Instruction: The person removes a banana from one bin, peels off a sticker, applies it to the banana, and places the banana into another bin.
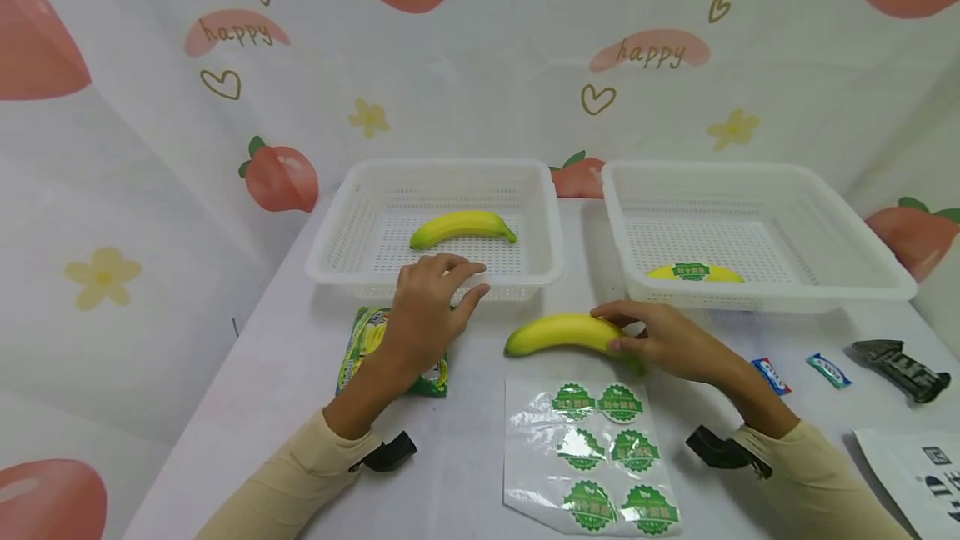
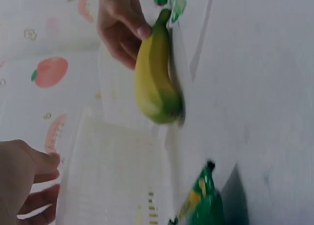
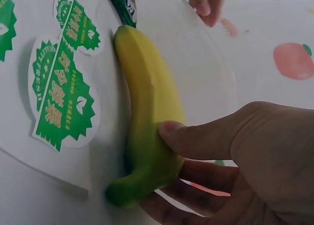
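My right hand (image 1: 663, 340) pinches a yellow banana (image 1: 558, 332) near its green stem end, between thumb and fingers. The banana lies on or just above the table; in the right wrist view the thumb (image 3: 196, 139) presses its side. My left hand (image 1: 431, 302) hovers at the front rim of the left white basket (image 1: 330, 269), with thumb and fingers apart and nothing held. Inside that basket lies another banana (image 1: 461, 226). Below the banana in my right hand is a sheet of green stickers (image 1: 585, 457).
A green snack bag (image 1: 430, 382) lies partly behind my left wrist. The right white basket (image 1: 757, 294) holds a yellow item with a green sticker (image 1: 693, 272). Two small wrapped candies (image 1: 771, 376), a black package (image 1: 902, 369) and a white packet (image 1: 911, 473) lie at right.
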Available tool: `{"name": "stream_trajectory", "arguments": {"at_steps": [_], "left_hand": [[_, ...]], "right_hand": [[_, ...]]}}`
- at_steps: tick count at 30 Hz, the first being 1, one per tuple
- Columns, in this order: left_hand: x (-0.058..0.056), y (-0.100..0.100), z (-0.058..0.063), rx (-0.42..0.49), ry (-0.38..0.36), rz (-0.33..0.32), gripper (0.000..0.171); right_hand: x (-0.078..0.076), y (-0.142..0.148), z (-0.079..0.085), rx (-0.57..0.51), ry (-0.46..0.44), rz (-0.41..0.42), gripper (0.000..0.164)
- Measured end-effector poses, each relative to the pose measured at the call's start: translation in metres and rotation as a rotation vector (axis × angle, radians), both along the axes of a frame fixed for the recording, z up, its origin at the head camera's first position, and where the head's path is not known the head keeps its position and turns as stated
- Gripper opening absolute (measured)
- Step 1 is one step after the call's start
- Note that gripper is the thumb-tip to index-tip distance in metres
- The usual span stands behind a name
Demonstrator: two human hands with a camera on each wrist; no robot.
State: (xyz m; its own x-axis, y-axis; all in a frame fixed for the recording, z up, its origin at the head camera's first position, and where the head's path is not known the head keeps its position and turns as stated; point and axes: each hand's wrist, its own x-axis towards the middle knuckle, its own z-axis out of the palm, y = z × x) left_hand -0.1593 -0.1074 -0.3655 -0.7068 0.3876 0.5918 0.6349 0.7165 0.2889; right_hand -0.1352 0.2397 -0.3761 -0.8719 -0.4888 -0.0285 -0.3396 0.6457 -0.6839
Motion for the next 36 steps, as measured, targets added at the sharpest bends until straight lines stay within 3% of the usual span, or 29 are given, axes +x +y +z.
{"name": "stream_trajectory", "arguments": {"at_steps": [4,7,10,14,19,26,32,36], "left_hand": [[0.013,0.012,0.000,-0.021,0.006,-0.171,0.021],[0.026,0.022,-0.005,-0.115,-0.098,-0.301,0.024],[0.037,0.030,-0.014,-0.227,-0.237,-0.372,0.033],[0.046,0.036,-0.024,-0.340,-0.364,-0.368,0.044],[0.050,0.039,-0.032,-0.388,-0.406,-0.343,0.055],[0.050,0.038,-0.035,-0.334,-0.477,-0.354,0.055],[0.046,0.039,-0.032,-0.243,-0.673,-0.407,0.059],[0.041,0.039,-0.031,-0.165,-0.804,-0.436,0.055]], "right_hand": [[-0.001,0.000,-0.005,0.003,-0.006,-0.029,0.042],[-0.002,0.000,-0.008,0.003,-0.009,-0.045,0.042],[-0.003,-0.002,-0.009,0.000,-0.010,-0.054,0.042],[-0.004,-0.002,-0.010,-0.004,-0.004,-0.056,0.042],[-0.003,-0.003,-0.009,0.004,-0.003,-0.059,0.042],[-0.002,-0.003,-0.007,0.028,0.039,-0.062,0.041],[0.005,-0.007,0.001,0.064,0.141,-0.071,0.041],[0.012,-0.014,0.005,0.027,0.210,-0.029,0.043]]}}
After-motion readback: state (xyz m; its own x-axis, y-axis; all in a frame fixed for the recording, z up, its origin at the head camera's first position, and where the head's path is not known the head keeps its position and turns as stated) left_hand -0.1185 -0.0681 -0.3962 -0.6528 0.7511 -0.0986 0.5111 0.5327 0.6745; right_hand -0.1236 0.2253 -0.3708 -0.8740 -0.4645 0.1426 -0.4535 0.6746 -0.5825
